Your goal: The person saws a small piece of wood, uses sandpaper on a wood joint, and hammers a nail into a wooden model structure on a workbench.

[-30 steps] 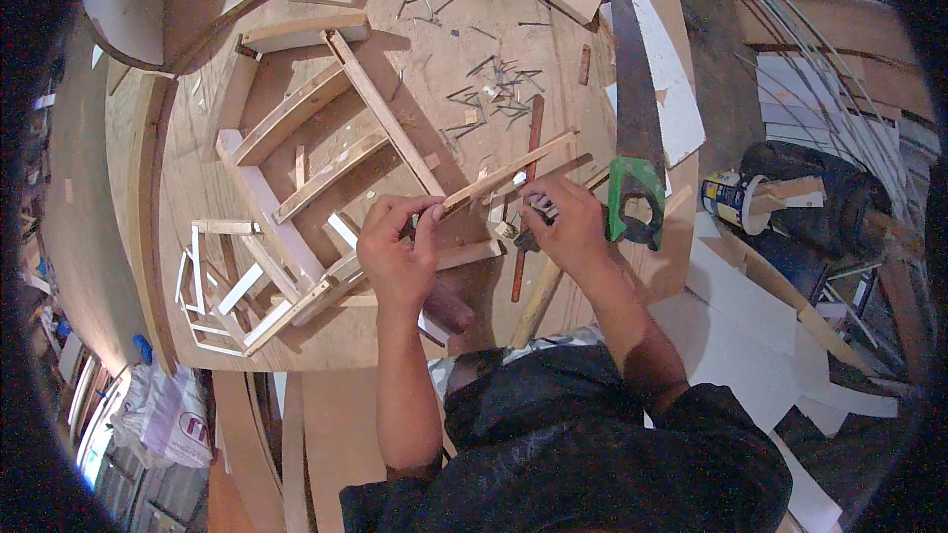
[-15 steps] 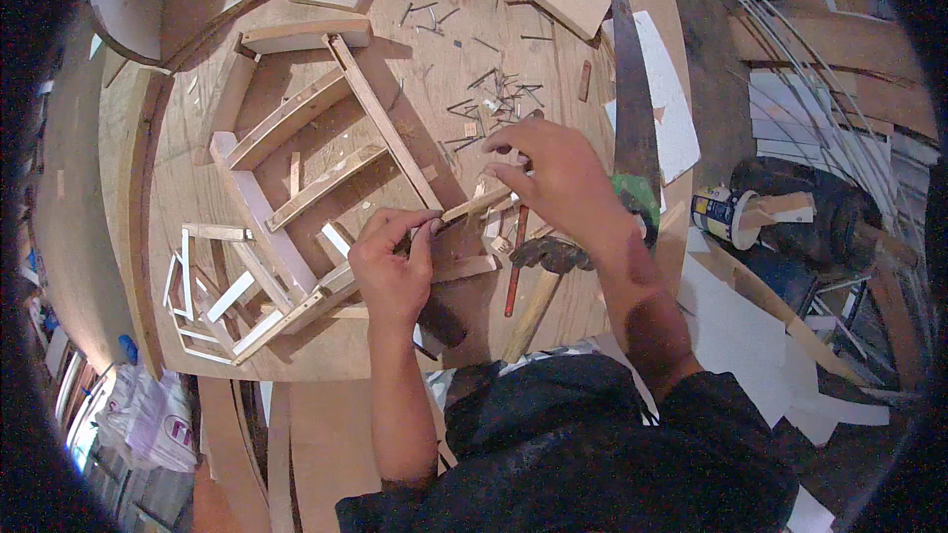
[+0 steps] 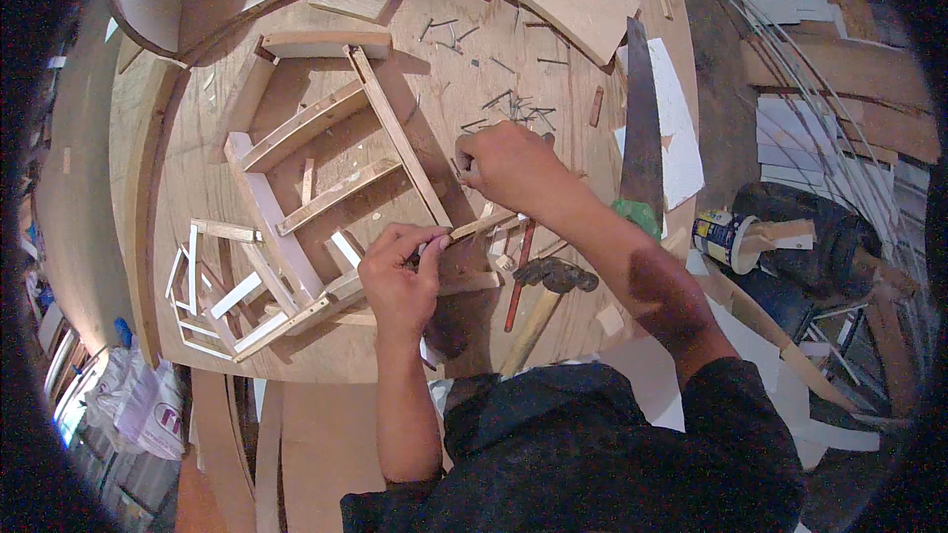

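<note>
My left hand [image 3: 399, 271] is at the near corner of a wooden frame [image 3: 397, 143] lying on the worktable. Its thumb and forefinger are pinched together there; whatever is between them is too small to make out. Up and to the right, my right hand [image 3: 502, 166] is closed, its fingertips curled down just right of the frame's long bar. What they grip is hidden. Loose nails [image 3: 533, 114] lie scattered just beyond that hand. Below it are a claw hammer [image 3: 556, 276] and a red pencil [image 3: 516, 286].
A handsaw [image 3: 644, 118] with a green handle lies right of the nails. Beside my left forearm, toward the left edge, is a smaller frame [image 3: 225, 232] with white strips. Curved boards [image 3: 563, 0] cover the far side. A white tub [image 3: 726, 237] stands off the table's right.
My right hand has shifted left, closer to the frame, and its fingers have curled in. My left hand keeps its pinch at the corner. The whole view has shifted slightly.
</note>
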### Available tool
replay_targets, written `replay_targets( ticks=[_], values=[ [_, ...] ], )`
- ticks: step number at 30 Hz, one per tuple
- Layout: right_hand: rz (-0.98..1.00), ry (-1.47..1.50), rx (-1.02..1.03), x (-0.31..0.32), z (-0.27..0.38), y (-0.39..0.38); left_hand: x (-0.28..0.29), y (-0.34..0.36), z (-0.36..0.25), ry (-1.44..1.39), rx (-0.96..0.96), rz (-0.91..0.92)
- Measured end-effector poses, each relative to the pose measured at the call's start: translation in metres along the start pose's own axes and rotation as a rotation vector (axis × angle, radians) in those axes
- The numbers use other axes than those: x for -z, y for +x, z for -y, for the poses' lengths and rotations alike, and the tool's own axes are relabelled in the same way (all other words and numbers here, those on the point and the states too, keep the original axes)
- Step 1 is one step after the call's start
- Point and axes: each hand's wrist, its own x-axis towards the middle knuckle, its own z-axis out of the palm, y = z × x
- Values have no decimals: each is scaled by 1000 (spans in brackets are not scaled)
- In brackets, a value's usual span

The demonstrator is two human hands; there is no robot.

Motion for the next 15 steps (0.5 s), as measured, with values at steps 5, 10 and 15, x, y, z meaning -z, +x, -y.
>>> replay_targets(
  ticks=[5,10,15],
  values=[
    [204,-115,-153,11,-9,-3,3,0,-1,1,68,45],
    [225,-112,-157,11,-15,-5,0,0,1,1,-8,0],
    [159,-160,-73,9,-23,-13,0,2,1,0,7,10]
  ],
)
